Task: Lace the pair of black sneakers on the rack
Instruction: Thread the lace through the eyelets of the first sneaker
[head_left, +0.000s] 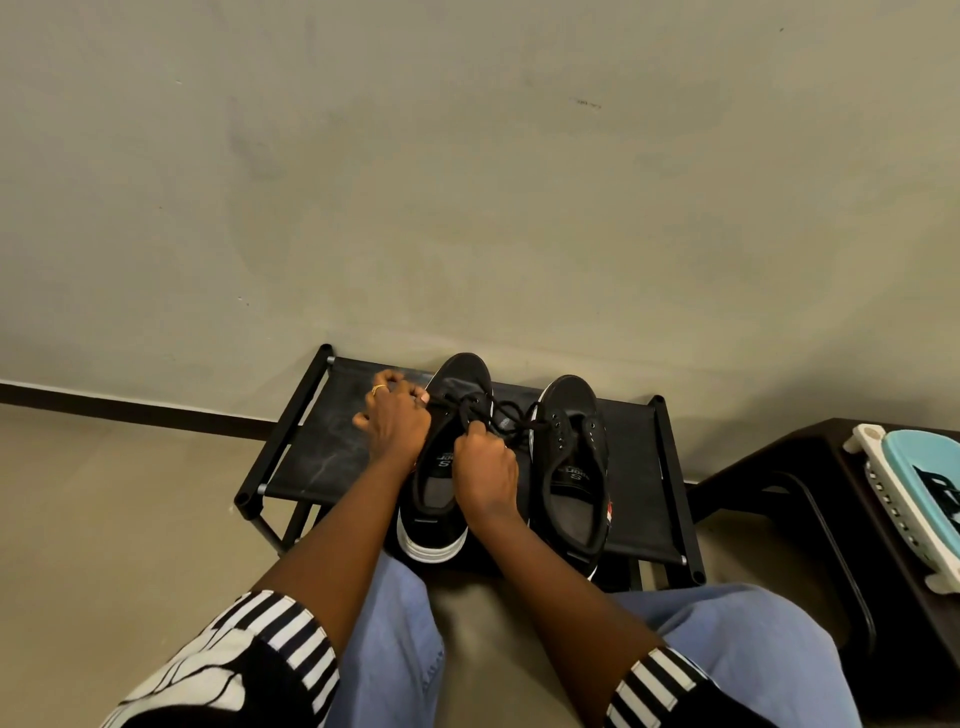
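Two black sneakers with white soles stand on a low black rack (322, 457), toes toward the wall. The left sneaker (441, 499) has a black lace (470, 408) partly threaded across its eyelets. My left hand (397, 421) pinches one end of the lace at the shoe's left side. My right hand (485, 470) grips another part of the lace over the shoe's tongue. Loose lace trails toward the right sneaker (571, 467), whose eyelets look bare.
The rack stands against a plain wall on a beige floor. A dark stool (810, 499) at the right carries a white and light-blue tray (904, 499). My knees in blue jeans are at the bottom of the view.
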